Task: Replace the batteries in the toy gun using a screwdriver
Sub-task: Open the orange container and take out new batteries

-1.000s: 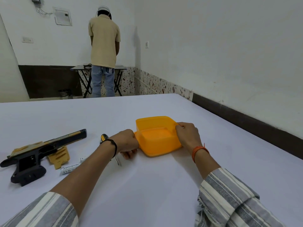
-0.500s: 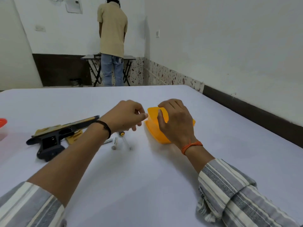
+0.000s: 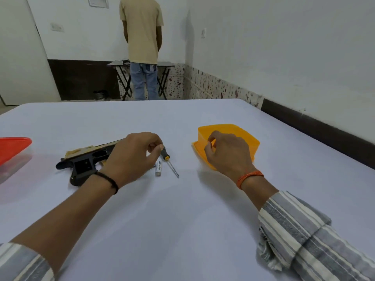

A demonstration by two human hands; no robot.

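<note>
Left hand (image 3: pixel 134 157) grip curled, empty, above slim screwdriver (image 3: pixel 170 161) and cylindrical battery (image 3: pixel 158 168); right hand (image 3: pixel 227 153) grip loosely spread, empty, over glossy orange box (image 3: pixel 246 136).

Left hand (image 3: pixel 135 157) over toy gun (image 3: pixel 87 161) (screwdriver (image 3: pixel 170 162) beside); right hand (image 3: pixel 227 153) before orange box (image 3: pixel 246 136).

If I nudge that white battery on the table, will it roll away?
Probably. The battery is a smooth cylinder lying on its side on the flat table, so it should roll sideways easily. The screwdriver beside it might stop it.
</note>
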